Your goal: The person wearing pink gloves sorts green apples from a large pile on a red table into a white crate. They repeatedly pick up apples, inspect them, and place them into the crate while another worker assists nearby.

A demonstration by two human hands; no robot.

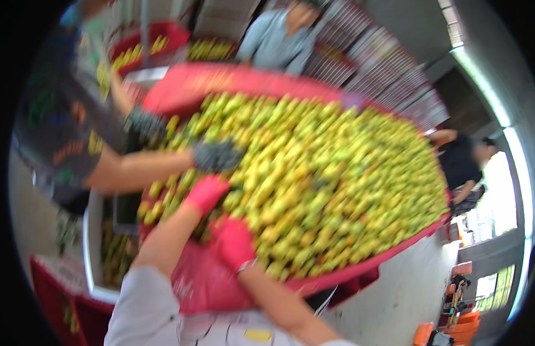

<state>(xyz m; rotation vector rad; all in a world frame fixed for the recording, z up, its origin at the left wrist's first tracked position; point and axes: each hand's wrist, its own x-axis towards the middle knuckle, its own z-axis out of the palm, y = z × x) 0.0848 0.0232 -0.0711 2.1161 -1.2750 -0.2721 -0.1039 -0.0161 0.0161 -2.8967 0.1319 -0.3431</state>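
Observation:
A large heap of yellow-green fruit (313, 167), roughly oval and too blurred to name exactly, fills a long table lined with red sheeting (221, 282). My left hand (207, 194), in a bright pink glove, reaches onto the fruit at the heap's near left end. Closer to me and slightly to the right, my right hand (233, 243), gloved in the same pink, is at the heap's near edge. Motion smears the fingers of both, so whether either holds a fruit does not show.
At the left a co-worker's dark-gloved hand (217, 157) lies on the heap just beyond my left hand. A white-rimmed bin (94, 254) and a red crate (54, 294) stand at the lower left. Other people are behind and right. Stacked crates (377, 57) rise behind.

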